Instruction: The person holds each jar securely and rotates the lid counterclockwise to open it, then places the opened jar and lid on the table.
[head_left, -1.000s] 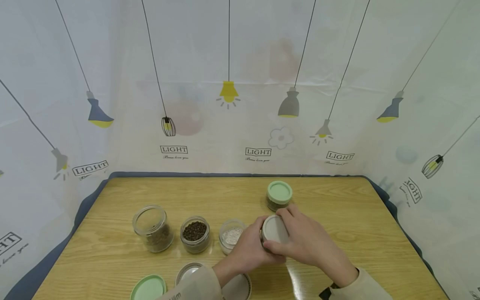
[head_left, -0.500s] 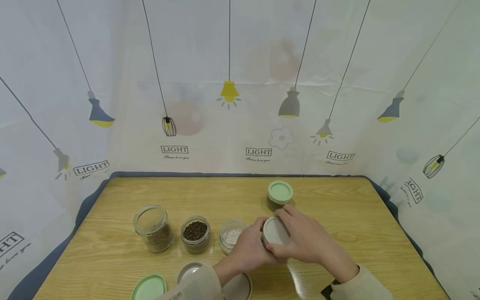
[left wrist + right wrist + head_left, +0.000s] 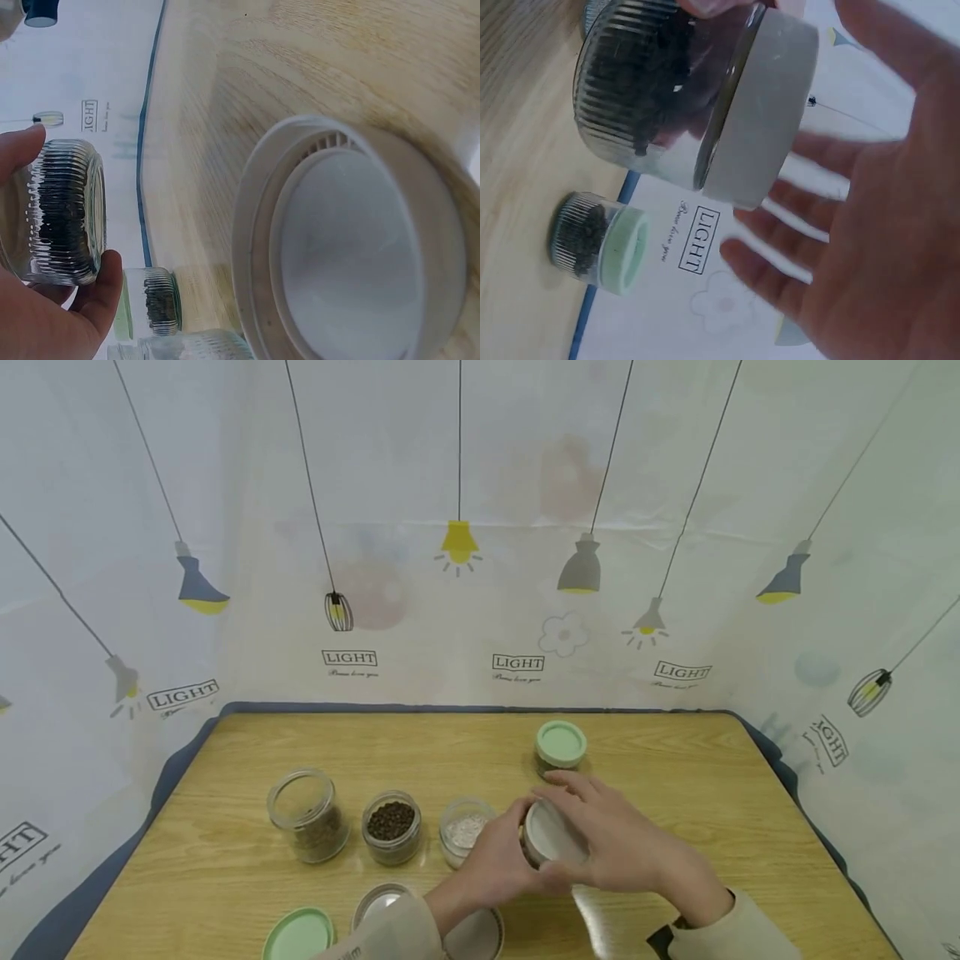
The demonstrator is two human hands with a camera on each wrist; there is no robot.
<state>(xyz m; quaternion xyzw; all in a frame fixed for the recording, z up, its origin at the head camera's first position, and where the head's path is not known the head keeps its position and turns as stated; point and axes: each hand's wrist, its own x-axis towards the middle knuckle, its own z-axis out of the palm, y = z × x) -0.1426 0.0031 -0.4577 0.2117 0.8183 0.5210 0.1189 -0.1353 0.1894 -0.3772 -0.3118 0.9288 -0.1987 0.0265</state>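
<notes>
My left hand (image 3: 498, 864) grips a ribbed glass jar (image 3: 649, 94) with dark contents, held up over the table. A white lid (image 3: 761, 109) sits on its mouth. My right hand (image 3: 633, 847) is around that lid with its fingers stretched out; in the right wrist view they stand loosely off the lid, with a gap to the palm. From the left wrist, the thumb and fingers are seen curled round the ribbed glass. Just behind the hands stands a small jar with a green lid (image 3: 560, 745).
To the left stand a tall open glass jar (image 3: 303, 814), an open jar of dark brown grains (image 3: 391, 822) and an open jar of white grains (image 3: 465, 832). Near the front edge lie a green lid (image 3: 298, 933) and two white lids (image 3: 480, 933), partly covered by the left sleeve.
My right hand has loosened from the white lid, its fingers straightening and lifting off. The left hand and the jar have hardly moved.
</notes>
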